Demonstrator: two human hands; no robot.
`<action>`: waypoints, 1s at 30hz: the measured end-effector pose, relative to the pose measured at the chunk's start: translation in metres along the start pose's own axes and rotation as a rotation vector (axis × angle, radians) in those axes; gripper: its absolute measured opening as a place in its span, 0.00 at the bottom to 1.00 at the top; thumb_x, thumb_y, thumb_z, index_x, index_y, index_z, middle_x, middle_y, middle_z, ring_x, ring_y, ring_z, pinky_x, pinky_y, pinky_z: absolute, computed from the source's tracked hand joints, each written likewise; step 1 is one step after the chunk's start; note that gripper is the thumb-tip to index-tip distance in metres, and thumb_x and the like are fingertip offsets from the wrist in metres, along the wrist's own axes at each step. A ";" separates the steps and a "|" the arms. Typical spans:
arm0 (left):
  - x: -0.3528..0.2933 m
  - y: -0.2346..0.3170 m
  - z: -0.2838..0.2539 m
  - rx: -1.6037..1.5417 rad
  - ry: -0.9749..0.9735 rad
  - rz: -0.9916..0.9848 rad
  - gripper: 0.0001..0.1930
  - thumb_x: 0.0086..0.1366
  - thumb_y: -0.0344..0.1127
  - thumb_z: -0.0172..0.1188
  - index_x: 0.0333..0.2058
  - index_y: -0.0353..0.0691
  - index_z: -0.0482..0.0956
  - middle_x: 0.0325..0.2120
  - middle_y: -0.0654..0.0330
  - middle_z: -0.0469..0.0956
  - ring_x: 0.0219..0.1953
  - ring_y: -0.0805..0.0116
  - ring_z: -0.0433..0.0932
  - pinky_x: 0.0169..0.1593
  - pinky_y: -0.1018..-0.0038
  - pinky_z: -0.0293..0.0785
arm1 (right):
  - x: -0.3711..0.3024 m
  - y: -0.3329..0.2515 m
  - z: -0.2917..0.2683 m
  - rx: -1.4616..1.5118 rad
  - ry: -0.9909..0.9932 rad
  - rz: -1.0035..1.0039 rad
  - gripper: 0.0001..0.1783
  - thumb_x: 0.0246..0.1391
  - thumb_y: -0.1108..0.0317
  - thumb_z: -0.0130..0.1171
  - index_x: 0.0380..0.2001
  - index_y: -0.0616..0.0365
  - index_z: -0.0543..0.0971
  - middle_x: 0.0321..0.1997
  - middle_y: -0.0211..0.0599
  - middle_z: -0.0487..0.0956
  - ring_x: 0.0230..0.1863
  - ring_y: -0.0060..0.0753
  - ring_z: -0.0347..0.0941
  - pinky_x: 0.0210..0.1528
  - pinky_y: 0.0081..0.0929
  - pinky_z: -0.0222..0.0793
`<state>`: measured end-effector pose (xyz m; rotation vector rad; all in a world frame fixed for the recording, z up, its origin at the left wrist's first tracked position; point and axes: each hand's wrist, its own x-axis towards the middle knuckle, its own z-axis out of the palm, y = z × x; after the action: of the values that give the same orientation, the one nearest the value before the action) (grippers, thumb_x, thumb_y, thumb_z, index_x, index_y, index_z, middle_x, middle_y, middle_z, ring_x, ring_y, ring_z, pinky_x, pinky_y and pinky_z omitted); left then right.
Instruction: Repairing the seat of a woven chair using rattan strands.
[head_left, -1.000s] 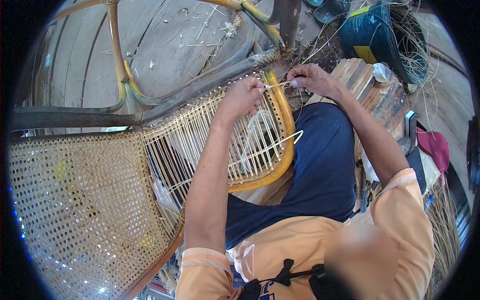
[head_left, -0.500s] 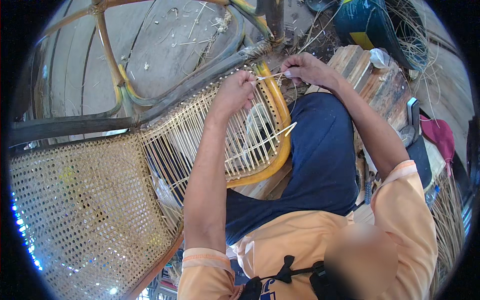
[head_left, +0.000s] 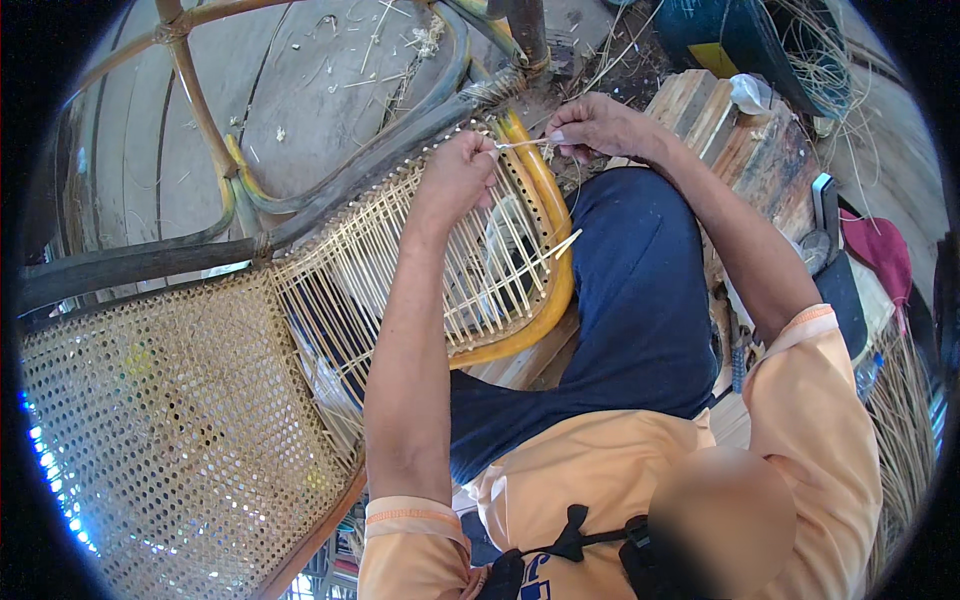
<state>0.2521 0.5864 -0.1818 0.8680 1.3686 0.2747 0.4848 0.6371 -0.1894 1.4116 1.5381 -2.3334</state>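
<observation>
A thin pale rattan strand (head_left: pixel 520 144) is stretched between my two hands over the far corner of a rattan chair frame. My left hand (head_left: pixel 458 175) is closed on one end, above the loosely laced cane strands (head_left: pixel 400 250). Pinched in the fingertips of my right hand (head_left: pixel 600 130) is the other part of the strand, just outside the yellow curved rim (head_left: pixel 548 195). Small holes run along the inner edge of that rim. Two short cane ends (head_left: pixel 565 244) poke out over its right side. A finished woven cane panel (head_left: pixel 170 410) joins the laced part at the left.
Dark bent poles (head_left: pixel 330 195) of the chair cross the far side. A dark green tub (head_left: pixel 700 30) with coiled strands stands at the far right, near stacked wood blocks (head_left: pixel 770 160). A red cap (head_left: pixel 876 250) and bundled strands (head_left: pixel 900 430) lie at the right.
The chair and both hands appear slightly farther left and up in the picture. The strand stays taut between my hands, whose grip looks the same.
</observation>
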 end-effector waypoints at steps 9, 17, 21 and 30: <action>0.004 0.011 0.002 0.106 0.017 -0.058 0.06 0.60 0.33 0.50 0.30 0.36 0.72 0.17 0.64 0.71 0.13 0.76 0.68 0.18 0.79 0.65 | -0.040 0.000 -0.013 -0.035 0.254 -0.206 0.08 0.56 0.69 0.50 0.31 0.63 0.75 0.20 0.26 0.71 0.21 0.16 0.66 0.23 0.17 0.64; 0.016 0.027 0.005 0.175 0.060 -0.222 0.05 0.53 0.27 0.53 0.19 0.38 0.72 0.14 0.65 0.71 0.12 0.77 0.66 0.16 0.80 0.62 | -0.093 -0.005 -0.014 0.089 0.434 -0.285 0.07 0.57 0.70 0.49 0.33 0.61 0.75 0.23 0.23 0.71 0.26 0.14 0.66 0.30 0.16 0.65; 0.024 0.019 0.004 0.274 0.132 -0.193 0.06 0.49 0.27 0.53 0.16 0.37 0.72 0.13 0.63 0.71 0.12 0.74 0.67 0.15 0.77 0.60 | -0.114 -0.012 -0.016 0.115 0.474 -0.319 0.07 0.57 0.70 0.49 0.34 0.61 0.75 0.24 0.23 0.70 0.26 0.14 0.65 0.30 0.15 0.64; 0.035 0.038 0.011 0.768 0.086 -0.299 0.12 0.44 0.35 0.55 0.20 0.30 0.78 0.17 0.45 0.76 0.23 0.51 0.78 0.31 0.66 0.73 | -0.158 -0.009 -0.019 0.136 0.610 -0.397 0.08 0.57 0.70 0.50 0.36 0.62 0.75 0.23 0.22 0.70 0.25 0.13 0.64 0.29 0.13 0.64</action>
<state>0.2817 0.6299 -0.1818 1.2605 1.6863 -0.4852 0.5875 0.5868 -0.0781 2.1842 1.9856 -2.3691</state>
